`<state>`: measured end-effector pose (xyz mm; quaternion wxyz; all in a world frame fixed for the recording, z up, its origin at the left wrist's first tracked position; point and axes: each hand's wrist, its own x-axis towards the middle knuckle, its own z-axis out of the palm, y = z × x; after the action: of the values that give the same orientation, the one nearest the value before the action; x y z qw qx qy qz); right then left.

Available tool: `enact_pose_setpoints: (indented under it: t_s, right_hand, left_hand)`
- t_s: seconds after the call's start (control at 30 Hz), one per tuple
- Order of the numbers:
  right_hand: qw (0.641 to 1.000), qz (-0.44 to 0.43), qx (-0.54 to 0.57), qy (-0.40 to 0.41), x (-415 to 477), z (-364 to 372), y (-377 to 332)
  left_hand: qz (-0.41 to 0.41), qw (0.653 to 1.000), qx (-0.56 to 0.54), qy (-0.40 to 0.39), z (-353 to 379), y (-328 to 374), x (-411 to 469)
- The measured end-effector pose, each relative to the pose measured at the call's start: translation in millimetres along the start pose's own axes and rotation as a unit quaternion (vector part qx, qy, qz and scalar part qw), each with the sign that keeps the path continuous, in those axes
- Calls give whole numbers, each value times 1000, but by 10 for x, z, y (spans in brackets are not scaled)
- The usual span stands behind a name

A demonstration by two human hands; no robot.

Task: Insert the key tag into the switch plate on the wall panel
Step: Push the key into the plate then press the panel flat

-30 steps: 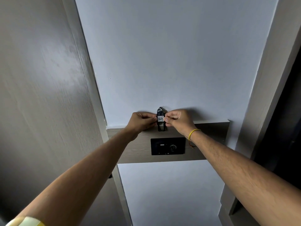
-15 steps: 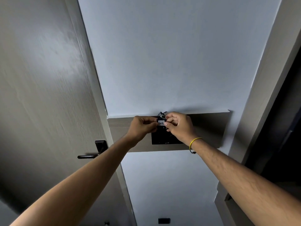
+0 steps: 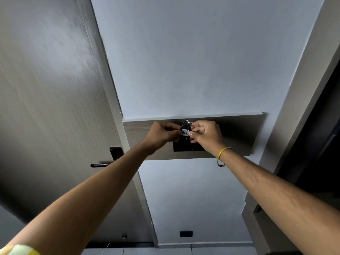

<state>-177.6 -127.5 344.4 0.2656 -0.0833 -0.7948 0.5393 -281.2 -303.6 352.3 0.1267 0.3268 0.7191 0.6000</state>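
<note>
A black key tag with a white label and a metal ring on top is pinched between both hands, upright against the wood wall panel. My left hand grips its left edge. My right hand, with a yellow band on the wrist, grips its right edge. The tag's lower end sits at the top edge of the black switch plate, which my hands partly cover. I cannot tell whether the tag has entered a slot.
A grey door with a black lever handle stands to the left. A dark opening lies on the right. A small black outlet sits low on the white wall.
Both hands have moved the key tag down from above the panel's top edge to the top of the switch plate. The camera view has tilted downward, bringing the door handle and floor into view.
</note>
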Motion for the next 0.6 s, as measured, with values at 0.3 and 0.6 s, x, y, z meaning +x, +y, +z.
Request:
enact_pose_setpoints:
  t_s: [0.3,0.6]
  right_hand:
    - [992,-54,-98,51,151,80,29]
    - [983,-77,-161,40,154,88,54]
  left_hand:
    - [28,991,81,103,98,-68,105]
    - [73,975,195,81,130,-85,49]
